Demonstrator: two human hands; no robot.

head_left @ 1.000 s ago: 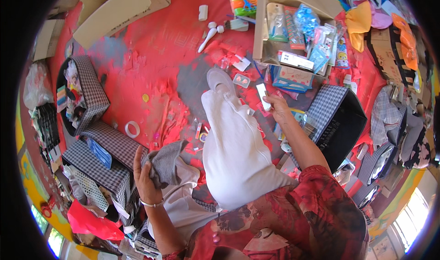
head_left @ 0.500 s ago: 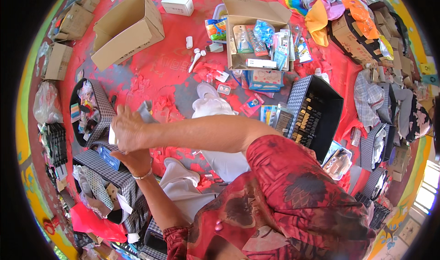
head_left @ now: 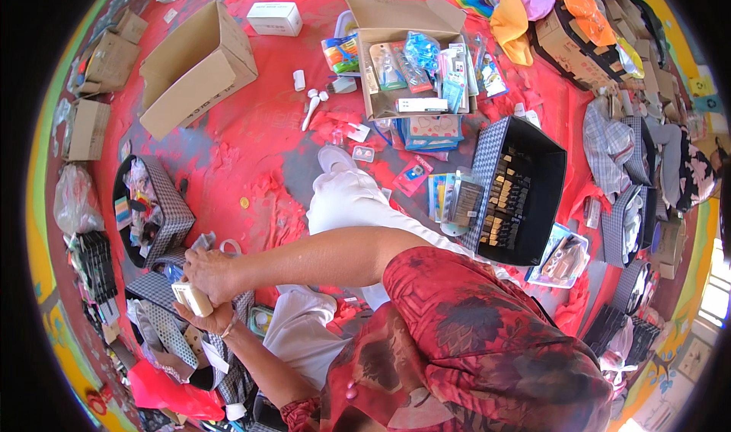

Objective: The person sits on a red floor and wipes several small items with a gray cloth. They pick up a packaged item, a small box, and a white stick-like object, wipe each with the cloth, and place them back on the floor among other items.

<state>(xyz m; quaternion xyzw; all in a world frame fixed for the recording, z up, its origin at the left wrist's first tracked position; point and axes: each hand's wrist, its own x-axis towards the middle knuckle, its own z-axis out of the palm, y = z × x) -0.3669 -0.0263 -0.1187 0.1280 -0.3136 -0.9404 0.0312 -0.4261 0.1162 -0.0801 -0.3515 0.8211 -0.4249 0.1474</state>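
At the left, over the checked fabric bins, both hands meet at a small cream box. My left hand, with a bracelet at the wrist, holds the box from below, fingers closed round it. My right hand reaches across from the right and lies curled against the box's far edge; its fingertips are partly hidden. Just beneath the hands is a checked bin filled with fabric pieces. Beyond them stands another checked bin holding small packaged goods.
An open cardboard box lies far left, near a white box. A carton of packaged goods stands at far centre. A checked bin with dark packs is tipped at right. My white-trousered leg stretches over the red, torn floor covering.
Both hands have come lower and nearer my body. The cream box, mostly covered by my right hand before, now shows plainly between them. The view has shifted slightly.
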